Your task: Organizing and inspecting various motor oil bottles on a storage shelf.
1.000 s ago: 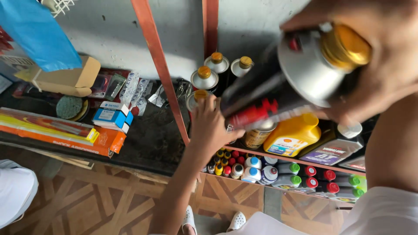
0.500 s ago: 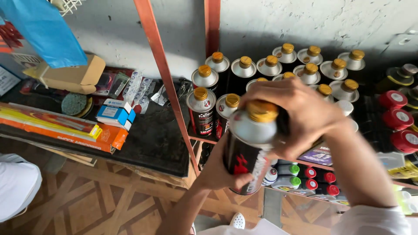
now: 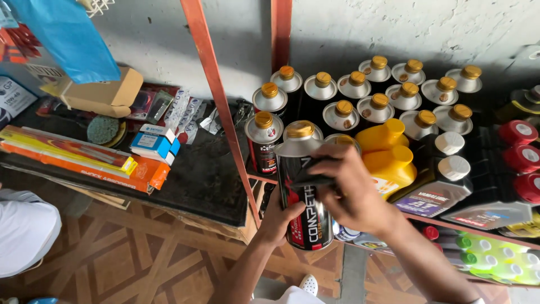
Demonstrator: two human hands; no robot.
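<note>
Filling the orange-framed shelf (image 3: 216, 95), rows of gold-capped cans (image 3: 374, 93) already stand at the back. One black can (image 3: 304, 191) stays off the shelf, upright before it: the left hand (image 3: 279, 217) cups its base, and the right hand (image 3: 351, 194) curls its fingers around its side.

Black can (image 3: 304, 197) with silver shoulder and gold screw cap, red and white lettering down the side. Upright, slightly tilted, held in front of the shelf (image 3: 450, 224) edge, cap closed. Dark marker (image 3: 313, 180) lying across upper front.
</note>
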